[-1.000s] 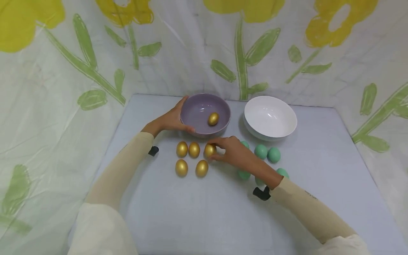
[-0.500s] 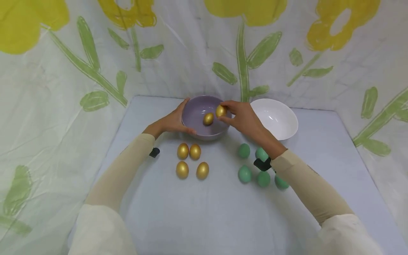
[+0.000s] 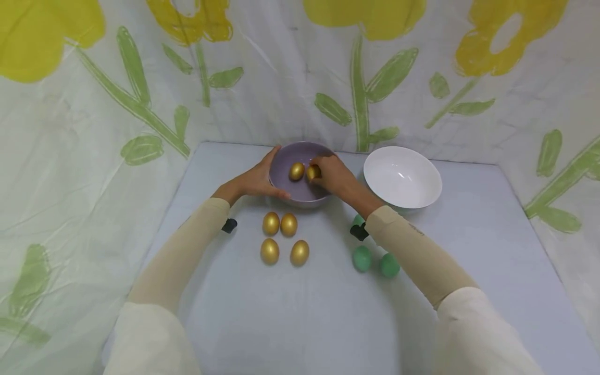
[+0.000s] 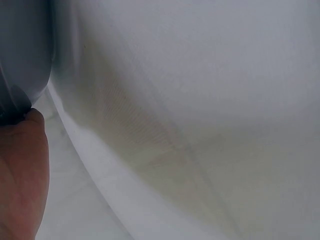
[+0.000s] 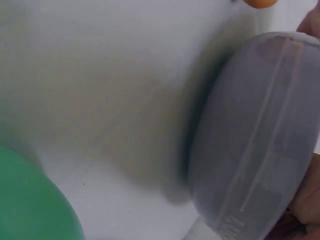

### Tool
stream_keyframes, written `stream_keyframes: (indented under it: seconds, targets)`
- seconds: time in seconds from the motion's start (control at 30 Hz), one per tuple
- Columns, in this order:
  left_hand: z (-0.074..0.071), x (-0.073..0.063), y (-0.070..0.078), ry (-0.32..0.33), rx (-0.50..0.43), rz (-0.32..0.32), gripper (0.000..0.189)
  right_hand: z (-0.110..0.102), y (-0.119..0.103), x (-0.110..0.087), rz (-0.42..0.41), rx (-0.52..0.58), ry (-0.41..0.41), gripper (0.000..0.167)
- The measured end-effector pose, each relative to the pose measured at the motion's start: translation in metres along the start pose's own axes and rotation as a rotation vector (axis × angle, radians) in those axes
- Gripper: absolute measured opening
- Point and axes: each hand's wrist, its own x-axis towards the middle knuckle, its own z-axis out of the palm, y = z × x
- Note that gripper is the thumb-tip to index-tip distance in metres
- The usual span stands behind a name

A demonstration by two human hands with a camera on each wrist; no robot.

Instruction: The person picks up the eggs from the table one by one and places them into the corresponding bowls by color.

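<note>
My left hand [image 3: 255, 179] grips the left side of the purple bowl [image 3: 304, 152], its thumb along the front rim. Inside that bowl, the fingers of my right hand [image 3: 337, 177] hold a golden egg [image 3: 313, 173] low, partly covering it. Another golden egg [image 3: 296, 171] lies just left of it in the bowl. In the right wrist view the outer wall of the bowl [image 5: 255, 130] hides most of the right hand. The left wrist view catches only part of the left hand [image 4: 25, 175] against the bowl [image 4: 25, 50].
Several golden eggs [image 3: 271, 223] lie on the table in front of the purple bowl. Green eggs [image 3: 361, 259] sit to the right, some hidden under the right forearm. A white bowl [image 3: 402, 177] stands at the back right, before a flower-painted sheet [image 3: 281, 78].
My right hand has picked a golden egg off the table and carried it up and left into the purple bowl. The first egg inside has shifted left. The left hand keeps its hold.
</note>
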Motion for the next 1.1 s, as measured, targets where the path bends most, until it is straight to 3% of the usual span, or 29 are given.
stream_keyframes:
  seconds: [0.3,0.7,0.83,1.0,1.1]
  targets:
    - [0.004,0.002,-0.001,-0.008,-0.011,0.006,0.151,0.011,0.01,0.005,-0.027,0.016,0.023,0.051]
    - [0.009,0.004,-0.002,-0.009,0.001,0.012,0.151,0.008,0.006,-0.006,0.027,0.001,0.013,0.052]
    - [0.008,0.003,-0.003,-0.008,0.012,0.002,0.151,-0.006,-0.007,-0.032,-0.025,0.075,0.086,0.055]
    - [0.004,0.001,-0.003,0.001,0.023,-0.024,0.153,-0.022,-0.034,-0.083,-0.143,0.172,0.192,0.06]
    - [0.002,0.0,-0.002,0.003,0.013,-0.027,0.152,-0.022,-0.049,-0.115,-0.169,0.2,0.182,0.065]
